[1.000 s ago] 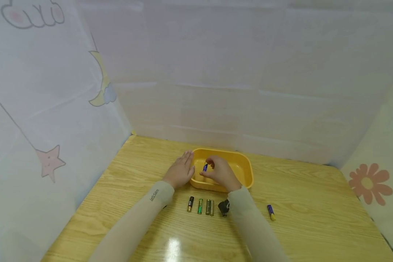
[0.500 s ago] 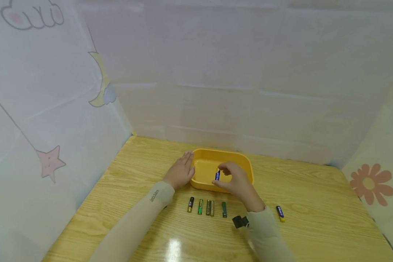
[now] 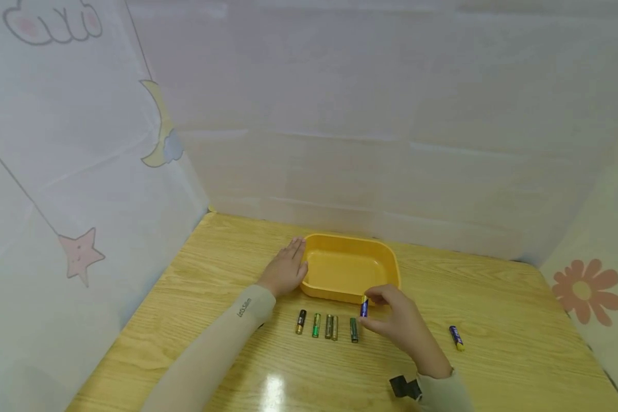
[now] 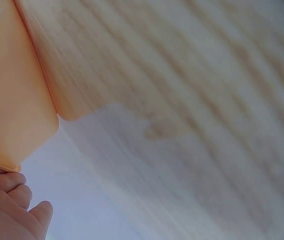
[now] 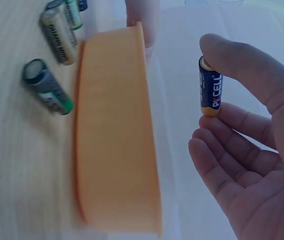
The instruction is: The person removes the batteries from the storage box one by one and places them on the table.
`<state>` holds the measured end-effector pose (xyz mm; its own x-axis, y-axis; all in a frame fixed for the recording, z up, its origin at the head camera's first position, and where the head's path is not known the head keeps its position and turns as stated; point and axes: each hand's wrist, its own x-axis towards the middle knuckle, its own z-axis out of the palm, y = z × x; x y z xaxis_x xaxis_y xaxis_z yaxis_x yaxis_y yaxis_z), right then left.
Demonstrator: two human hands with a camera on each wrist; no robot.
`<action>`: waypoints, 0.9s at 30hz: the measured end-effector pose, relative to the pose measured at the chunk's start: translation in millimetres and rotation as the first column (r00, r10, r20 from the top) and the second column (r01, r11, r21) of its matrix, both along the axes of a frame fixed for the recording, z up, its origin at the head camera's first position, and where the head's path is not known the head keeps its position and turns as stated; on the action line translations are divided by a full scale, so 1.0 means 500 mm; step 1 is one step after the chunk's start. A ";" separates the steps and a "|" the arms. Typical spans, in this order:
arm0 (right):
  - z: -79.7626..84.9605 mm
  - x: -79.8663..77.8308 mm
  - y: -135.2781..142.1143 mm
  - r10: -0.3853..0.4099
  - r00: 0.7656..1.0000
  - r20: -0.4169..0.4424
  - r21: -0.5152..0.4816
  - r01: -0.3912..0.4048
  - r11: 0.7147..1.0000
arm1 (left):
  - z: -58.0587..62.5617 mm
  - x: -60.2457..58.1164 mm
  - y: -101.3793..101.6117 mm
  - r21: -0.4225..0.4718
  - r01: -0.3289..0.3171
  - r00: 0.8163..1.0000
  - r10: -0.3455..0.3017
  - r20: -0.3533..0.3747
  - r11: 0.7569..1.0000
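My right hand [image 3: 404, 320] pinches a blue-and-yellow battery [image 3: 364, 306] end to end between thumb and fingertips, just in front of the near rim of a yellow plastic tray [image 3: 323, 290]. In the right wrist view, the battery [image 5: 211, 87] shows PKCELL lettering. My left hand [image 3: 283, 268] lies along the tray's left side with extended fingers touching its rim. Part of that hand [image 4: 7, 205] shows against the tray wall [image 4: 17, 95] in the left wrist view. Nearest the right hand on the table lies a dark green battery [image 3: 353, 330].
In a row before the tray lie several batteries, among them a black-and-gold battery [image 3: 301, 321] and a green battery [image 3: 316, 325]. Another blue-and-yellow battery [image 3: 456, 338] lies farther right on the wooden table [image 3: 515, 320]. Patterned cloth walls [image 3: 340, 171] border the table behind and at the sides.
The right hand has drawn back from over the tray's inside, toward the person and rightward, with the battery still pinched. The blue-and-yellow battery at right has rolled farther right. The left hand stays put.
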<state>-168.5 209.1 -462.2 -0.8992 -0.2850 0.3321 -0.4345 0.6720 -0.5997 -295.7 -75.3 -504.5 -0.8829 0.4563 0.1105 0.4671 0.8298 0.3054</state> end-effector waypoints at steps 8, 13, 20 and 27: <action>-0.032 0.021 0.031 -0.039 0.991 0.129 0.005 0.039 0.999 | 0.003 0.003 0.002 -0.003 0.002 1.000 -0.002 0.009 1.000; -0.048 0.016 0.043 0.002 0.987 0.162 0.048 -0.010 0.999 | 0.000 0.001 0.001 -0.004 0.005 1.000 -0.005 0.000 1.000; -0.076 0.005 0.053 0.018 0.975 0.221 0.093 -0.039 0.995 | -0.005 -0.001 -0.001 0.008 0.001 1.000 -0.001 -0.014 1.000; -0.099 -0.003 0.056 0.057 0.968 0.242 0.063 -0.074 0.995 | -0.004 -0.002 -0.001 0.010 0.007 1.000 -0.007 -0.020 1.000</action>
